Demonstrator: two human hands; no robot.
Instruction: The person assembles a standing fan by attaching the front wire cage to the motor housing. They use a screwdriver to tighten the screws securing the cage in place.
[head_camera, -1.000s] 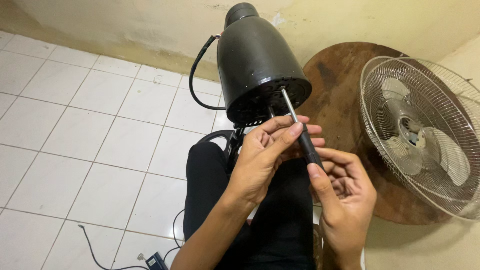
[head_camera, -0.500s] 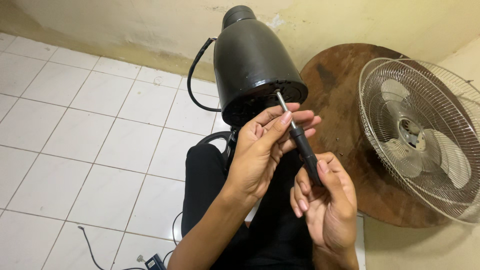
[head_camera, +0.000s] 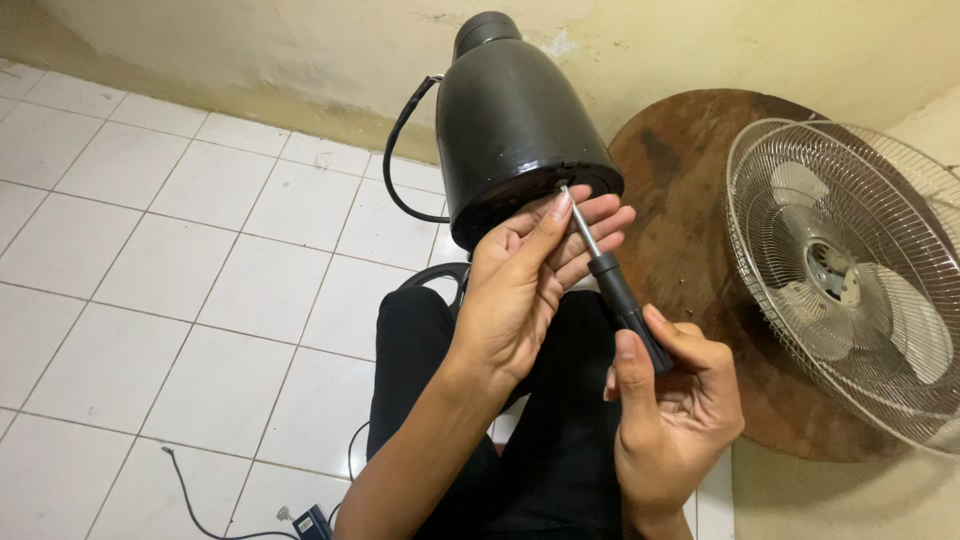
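Right hand: the right hand, nearest the camera at about 5 o'clock, is curled shut around the black handle of one screwdriver.
Left hand: the left hand, at frame centre, is part open with fingers extended; its fingertips touch the steel shank and rest against the housing's rim, steadying the tip.
Screwdriver: it slants from the right fist toward 11 o'clock, its tip set into the underside of the housing.
Motor housing: one black fan motor housing, propped on the person's lap, sits at 12 o'clock with its open end facing the camera; a black cord loops off its 9 o'clock side.
Step in hand: judging by the seated tip, a screw in the housing base is being driven or loosened.
Next move calls for: probably a firm twist of the right wrist, the shank kept in line so the tip does not slip.
Farther off: one wire fan guard with blades inside lies at 3 o'clock on one round wooden board.
Floor: white tiles run to 9 o'clock; one thin cable trails at 7 o'clock.
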